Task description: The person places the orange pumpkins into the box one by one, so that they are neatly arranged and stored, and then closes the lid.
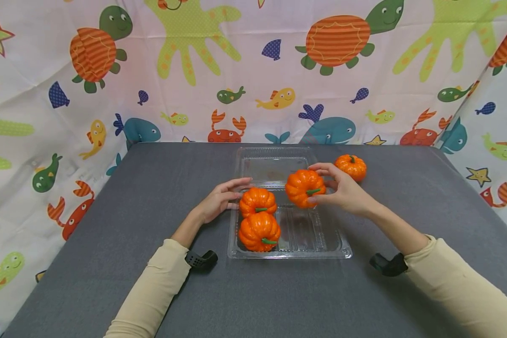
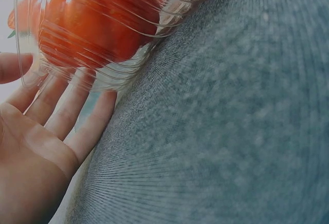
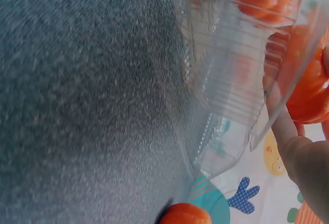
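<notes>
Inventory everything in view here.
Table: 1, grey, foreground
Container: 1, clear, on the table
Lid: 1, clear, open behind the container
Boxed pumpkins: 2, orange, container's left side
Held pumpkin: 1, orange, over the container
Loose pumpkin: 1, orange, right of the lid
Printed cloth: panel count unclear, mostly white, behind and beside the table
Wrist devices: 2, black, left and right
Sleeves: 2, beige, left and right
Left hand: 1, at the container's left edge
Right hand: 1, gripping the held pumpkin

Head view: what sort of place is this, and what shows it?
Probably a screened-off table workspace: a grey tabletop, a sea-animal-print curtain behind it, and a clear plastic container with two orange pumpkins inside.
</notes>
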### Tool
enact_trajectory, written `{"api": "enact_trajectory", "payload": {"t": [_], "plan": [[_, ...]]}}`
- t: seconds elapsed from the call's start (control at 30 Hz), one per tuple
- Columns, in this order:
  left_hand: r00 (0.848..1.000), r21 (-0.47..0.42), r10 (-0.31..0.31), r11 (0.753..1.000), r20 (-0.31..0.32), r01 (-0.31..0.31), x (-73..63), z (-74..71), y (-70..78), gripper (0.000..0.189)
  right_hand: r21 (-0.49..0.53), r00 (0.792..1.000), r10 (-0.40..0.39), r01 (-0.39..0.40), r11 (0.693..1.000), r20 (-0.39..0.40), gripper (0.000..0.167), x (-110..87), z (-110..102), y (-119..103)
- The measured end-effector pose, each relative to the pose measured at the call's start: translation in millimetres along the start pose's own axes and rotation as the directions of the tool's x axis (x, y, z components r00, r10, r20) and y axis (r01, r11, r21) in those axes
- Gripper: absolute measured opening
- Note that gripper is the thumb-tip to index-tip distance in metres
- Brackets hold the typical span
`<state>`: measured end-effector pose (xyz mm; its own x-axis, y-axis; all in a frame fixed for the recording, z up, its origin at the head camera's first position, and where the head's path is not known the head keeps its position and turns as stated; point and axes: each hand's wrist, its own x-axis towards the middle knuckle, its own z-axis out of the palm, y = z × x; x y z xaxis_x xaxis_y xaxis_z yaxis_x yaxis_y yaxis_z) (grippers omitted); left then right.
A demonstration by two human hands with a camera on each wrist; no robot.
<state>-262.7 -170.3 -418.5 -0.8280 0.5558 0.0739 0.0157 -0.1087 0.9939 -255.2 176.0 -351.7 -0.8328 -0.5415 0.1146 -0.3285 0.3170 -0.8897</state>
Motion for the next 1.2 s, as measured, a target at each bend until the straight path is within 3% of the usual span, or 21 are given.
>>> {"api": "enact_trajectory", "payload": {"t": [0.43,0.77,1.2], "plan": [[1.0,-0.004,0.001,1.0,-0.005,-0.001,-0.2,-0.8,-1.6,0.053,-0.092,0.997,-0.033,0.039,0.995,0.071,0.069,4.7,18,0],[1.0,-0.003,0.008,1.0,-0.003,-0.008,0.1,-0.4,-0.7,0.053,-0.261,0.996,-0.081,0.085,0.962,0.025,0.066,4.5,30,-3],[1.0,-0.008,-0.008,1.0,-0.006,0.008,1.0,-0.5,-1.0,0.053,-0.32,0.998,-0.057,0.046,0.946,-0.026,0.067,4.0,38,-4]]}}
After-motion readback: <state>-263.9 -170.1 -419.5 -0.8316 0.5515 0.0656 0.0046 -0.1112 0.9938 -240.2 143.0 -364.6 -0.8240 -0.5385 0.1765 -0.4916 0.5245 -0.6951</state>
